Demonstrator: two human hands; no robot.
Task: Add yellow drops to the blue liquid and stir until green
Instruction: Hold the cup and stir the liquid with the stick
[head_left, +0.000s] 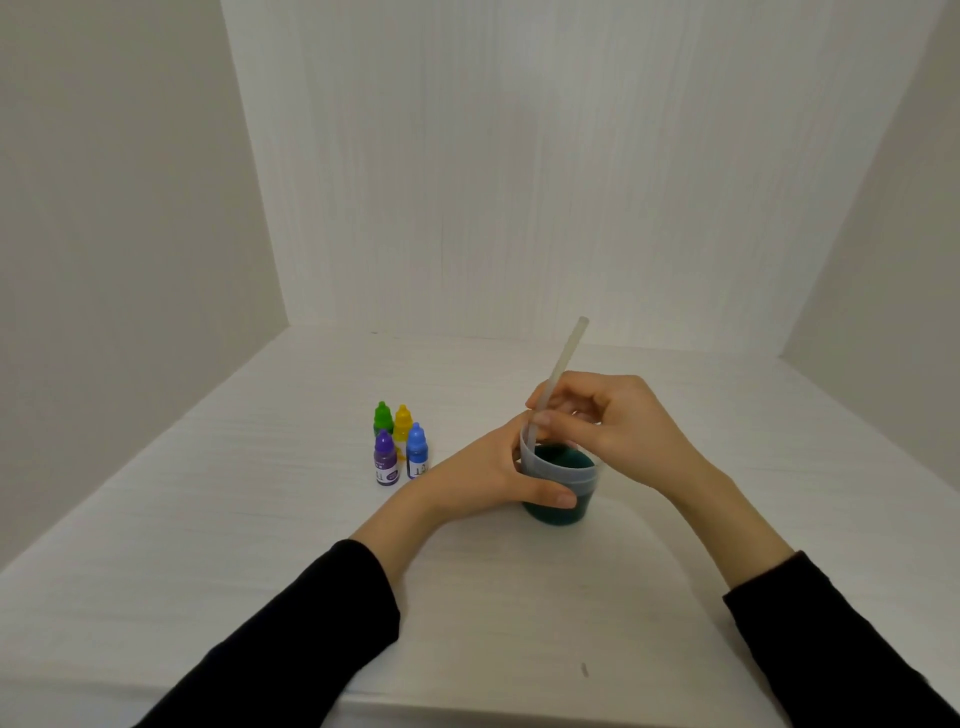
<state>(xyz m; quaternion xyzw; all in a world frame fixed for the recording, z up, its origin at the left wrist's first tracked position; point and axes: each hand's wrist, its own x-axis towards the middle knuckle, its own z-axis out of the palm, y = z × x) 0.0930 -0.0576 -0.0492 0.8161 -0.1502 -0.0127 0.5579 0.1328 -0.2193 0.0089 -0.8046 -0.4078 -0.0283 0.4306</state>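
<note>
We see the fingers of the right hand curled about a pale stirring rod, pinching it just above the rim of a translucent cup; the rod leans up and to the right, its lower end inside the cup. The left hand wraps the cup from the left, its thumb lying across the near wall and its other fingers hidden behind the far side. The cup stands on the white worktop, right of centre, and holds a dark blue-green liquid. Both forearms enter from the near edge in black sleeves. To the left of the cup, well apart from it, we find four small dropper bottles clustered upright: a green bottle and a yellow bottle on the far side, a purple bottle and a blue bottle on the near side. White walls enclose the worktop on the left, right and far sides.
</note>
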